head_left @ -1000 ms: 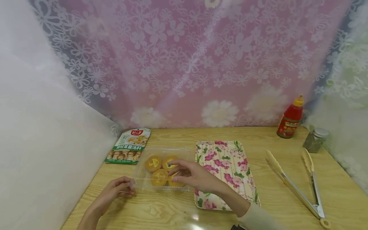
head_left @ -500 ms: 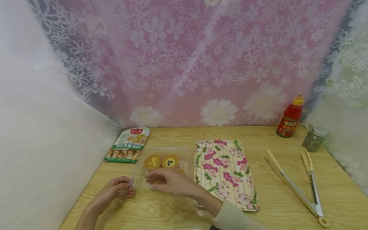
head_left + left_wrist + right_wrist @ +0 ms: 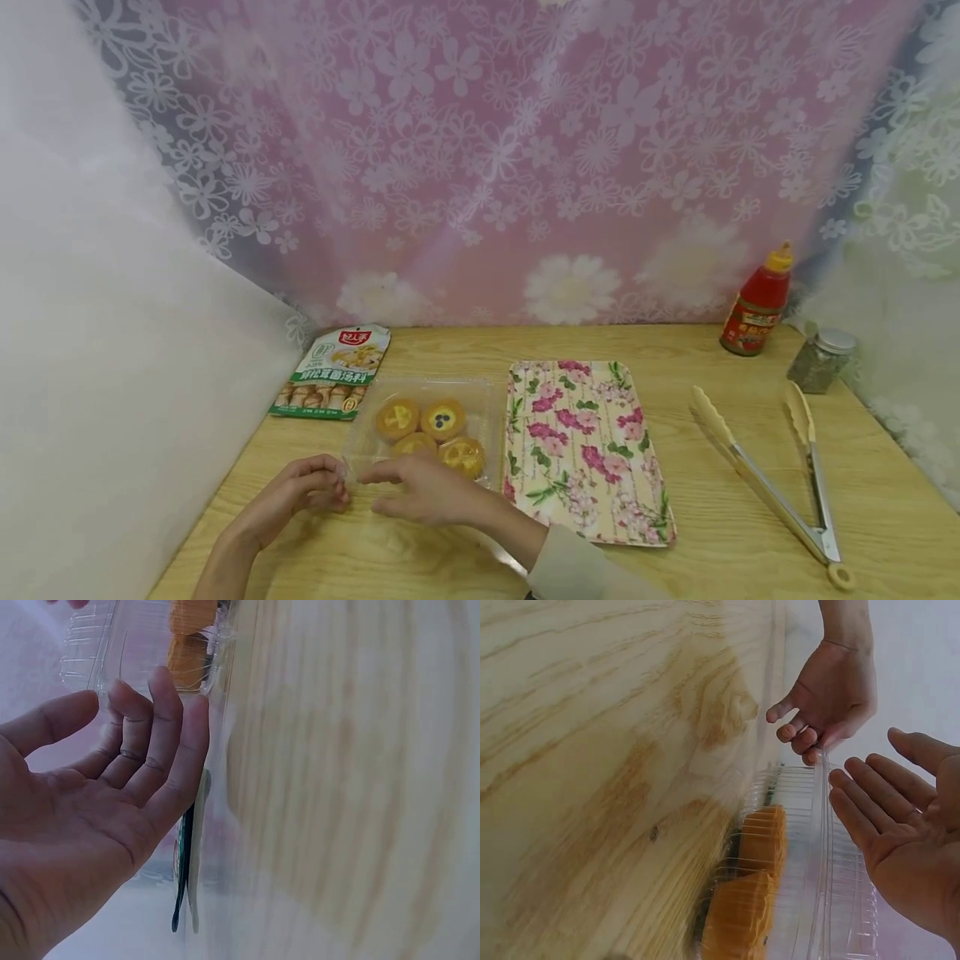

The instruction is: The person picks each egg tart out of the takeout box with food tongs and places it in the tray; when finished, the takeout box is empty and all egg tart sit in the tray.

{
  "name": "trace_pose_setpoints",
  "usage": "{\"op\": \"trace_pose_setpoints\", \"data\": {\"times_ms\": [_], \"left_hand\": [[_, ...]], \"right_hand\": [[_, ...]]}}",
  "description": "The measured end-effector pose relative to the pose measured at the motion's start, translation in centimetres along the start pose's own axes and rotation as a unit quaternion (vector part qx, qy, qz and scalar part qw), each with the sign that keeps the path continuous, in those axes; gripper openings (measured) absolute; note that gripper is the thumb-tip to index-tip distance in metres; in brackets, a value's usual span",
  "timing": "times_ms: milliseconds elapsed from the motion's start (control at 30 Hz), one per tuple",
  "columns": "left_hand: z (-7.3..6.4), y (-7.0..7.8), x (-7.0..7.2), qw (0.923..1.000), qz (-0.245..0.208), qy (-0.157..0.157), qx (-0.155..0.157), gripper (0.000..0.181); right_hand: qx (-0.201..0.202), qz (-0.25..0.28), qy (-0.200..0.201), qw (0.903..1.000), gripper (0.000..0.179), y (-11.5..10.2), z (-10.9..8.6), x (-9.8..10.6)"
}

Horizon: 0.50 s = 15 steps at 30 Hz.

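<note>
A clear plastic food box (image 3: 480,400) holds several round yellow tarts (image 3: 462,457), one with blue dots on top. My left hand (image 3: 309,487) is at the box's front left corner, thumb and bent fingers on either side of the rim; in the left wrist view the left hand (image 3: 127,780) shows its palm. Over the front edge reaches my right hand (image 3: 423,492), partly hiding one tart. In the right wrist view the right hand (image 3: 907,817) has nearly straight fingers alongside the box rim (image 3: 821,855) and grips nothing.
A flower-patterned tray (image 3: 585,450) lies right of the box. Farther right are spread tongs (image 3: 780,492), a red sauce bottle (image 3: 756,304) and a small spice jar (image 3: 821,360). Behind the box at left lies a green-and-white food packet (image 3: 330,372). A floral curtain (image 3: 480,183) hangs behind.
My right hand has moved left and toward the front edge of the box, uncovering tarts on the right side. The left hand stays at the corner.
</note>
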<state>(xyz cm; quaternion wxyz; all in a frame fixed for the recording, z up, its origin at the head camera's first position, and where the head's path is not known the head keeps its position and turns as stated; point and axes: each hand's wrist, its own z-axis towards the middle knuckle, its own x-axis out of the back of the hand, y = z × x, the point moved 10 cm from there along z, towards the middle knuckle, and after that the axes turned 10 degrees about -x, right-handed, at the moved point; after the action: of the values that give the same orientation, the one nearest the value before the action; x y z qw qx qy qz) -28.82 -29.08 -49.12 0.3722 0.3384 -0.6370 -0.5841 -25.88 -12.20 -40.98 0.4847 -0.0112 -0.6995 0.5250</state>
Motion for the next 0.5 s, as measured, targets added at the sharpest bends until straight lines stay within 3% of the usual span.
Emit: {"op": "trace_pose_setpoints", "data": {"times_ms": [267,367,500], "left_hand": [[0.1,0.1,-0.1,0.9998,-0.015,-0.006,-0.011,0.022],[0.2,0.2,-0.2,0.9996,-0.020,-0.011,-0.014,0.020],[0.1,0.0,-0.2,0.9999,-0.014,-0.009,-0.005,0.017]], "right_hand": [[0.008,-0.109,0.009,0.9939,0.040,-0.5,0.6,-1.5],[0.033,-0.184,0.030,0.9819,0.040,-1.2,0.8,-2.0],[0.065,-0.287,0.076,0.9526,0.038,-2.3,1.0,-2.7]]}}
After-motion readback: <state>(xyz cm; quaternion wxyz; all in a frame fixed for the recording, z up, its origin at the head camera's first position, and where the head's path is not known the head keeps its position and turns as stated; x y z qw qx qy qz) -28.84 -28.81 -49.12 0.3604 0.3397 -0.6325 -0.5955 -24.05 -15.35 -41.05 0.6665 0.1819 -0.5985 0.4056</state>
